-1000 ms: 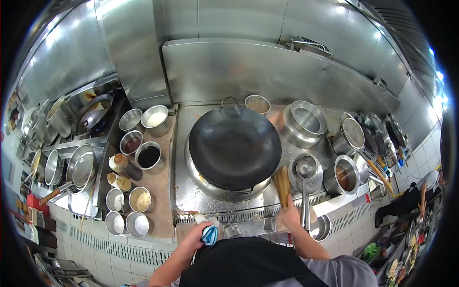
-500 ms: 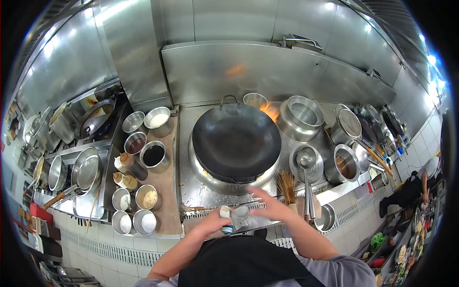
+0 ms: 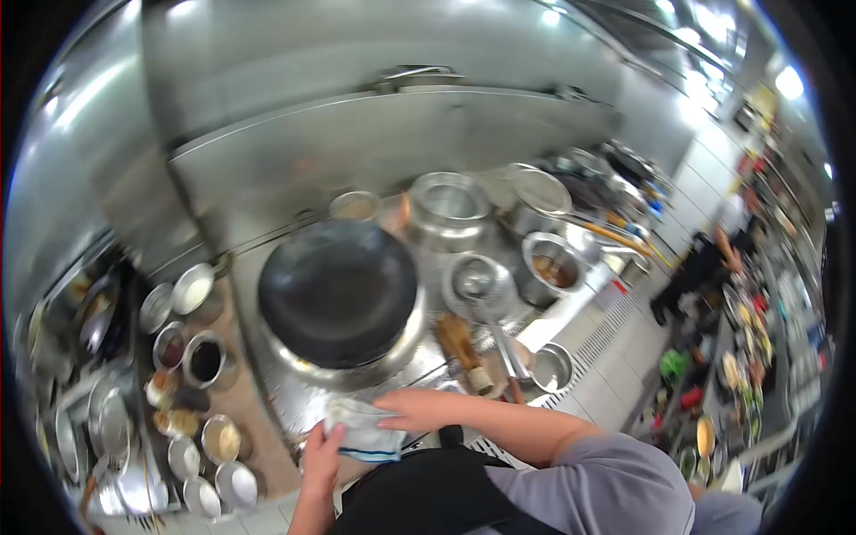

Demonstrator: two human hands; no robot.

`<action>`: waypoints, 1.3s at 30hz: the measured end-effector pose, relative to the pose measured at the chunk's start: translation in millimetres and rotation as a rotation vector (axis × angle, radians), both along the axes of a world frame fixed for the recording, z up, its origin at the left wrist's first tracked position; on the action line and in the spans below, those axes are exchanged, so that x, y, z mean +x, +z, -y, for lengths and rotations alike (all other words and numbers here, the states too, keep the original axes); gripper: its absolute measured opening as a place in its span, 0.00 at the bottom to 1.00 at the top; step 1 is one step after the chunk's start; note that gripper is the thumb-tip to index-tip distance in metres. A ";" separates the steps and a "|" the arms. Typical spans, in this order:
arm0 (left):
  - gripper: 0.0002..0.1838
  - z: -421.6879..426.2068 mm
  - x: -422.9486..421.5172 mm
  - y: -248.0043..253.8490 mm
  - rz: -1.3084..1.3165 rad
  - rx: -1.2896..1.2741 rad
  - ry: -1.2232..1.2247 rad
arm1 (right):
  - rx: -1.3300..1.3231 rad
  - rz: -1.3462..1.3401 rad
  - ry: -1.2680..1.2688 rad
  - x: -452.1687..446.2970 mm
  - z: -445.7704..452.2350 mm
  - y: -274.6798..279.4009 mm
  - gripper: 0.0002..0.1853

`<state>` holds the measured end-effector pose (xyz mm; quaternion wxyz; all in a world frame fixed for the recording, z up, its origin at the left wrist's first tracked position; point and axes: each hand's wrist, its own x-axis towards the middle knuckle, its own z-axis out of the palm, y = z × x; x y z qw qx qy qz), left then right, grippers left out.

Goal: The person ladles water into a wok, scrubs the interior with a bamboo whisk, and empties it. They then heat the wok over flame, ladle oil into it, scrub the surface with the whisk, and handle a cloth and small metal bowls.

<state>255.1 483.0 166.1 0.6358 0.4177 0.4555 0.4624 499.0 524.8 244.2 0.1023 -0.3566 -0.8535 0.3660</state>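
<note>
Two hands on the cloth, six o'clock of the wok!

And here's the cloth (image 3: 361,430), spread between both hands, just beside the wok (image 3: 337,294). The left hand (image 3: 323,453) grasps its left edge, thumb on top; the right hand (image 3: 410,410) has fingers over the right side, though blur means I cannot tell how firmly they close. Round the wok we go: small bowl (image 3: 355,206) at twelve, stacked pots (image 3: 448,212) at two, ladle (image 3: 473,281) on the strainer (image 3: 499,299) at three, brush (image 3: 462,349) at four, dark sauce (image 3: 207,360) at eight. Well apart at three, another person (image 3: 704,263)!
</note>
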 end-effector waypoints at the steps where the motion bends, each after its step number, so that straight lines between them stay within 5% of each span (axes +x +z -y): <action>1: 0.18 -0.8 1.0 3.4 0.015 0.022 0.042 | -0.076 -0.075 -0.053 2.1 0.3 1.9 0.20; 8: 0.21 -19.8 2.1 1.1 0.008 0.170 -0.075 | -0.086 -0.470 -0.212 14.1 18.7 5.4 0.19; 13: 0.20 -42.5 -2.9 -35.5 0.160 -0.004 -0.195 | -0.087 -0.373 -0.155 35.9 28.2 24.5 0.15; 17: 0.19 -54.2 43.3 1.5 -0.003 0.145 -0.333 | -0.009 -0.317 -0.285 50.3 34.7 21.9 0.15; 25: 0.20 -49.2 75.2 26.1 -0.112 0.417 -0.197 | -0.094 -0.236 -0.484 61.5 38.8 32.3 0.12; 29: 0.21 -53.9 66.1 26.4 -0.168 0.437 -0.226 | 0.022 -0.189 -0.287 75.2 34.7 30.6 0.13; 33: 0.25 -70.9 51.0 -11.4 -0.118 0.371 -0.552 | 0.083 -0.155 -0.161 90.4 39.6 60.8 0.13; 39: 0.24 -45.4 139.2 143.9 -0.286 0.260 -0.297 | 0.260 -0.116 -0.002 109.4 31.6 48.7 0.15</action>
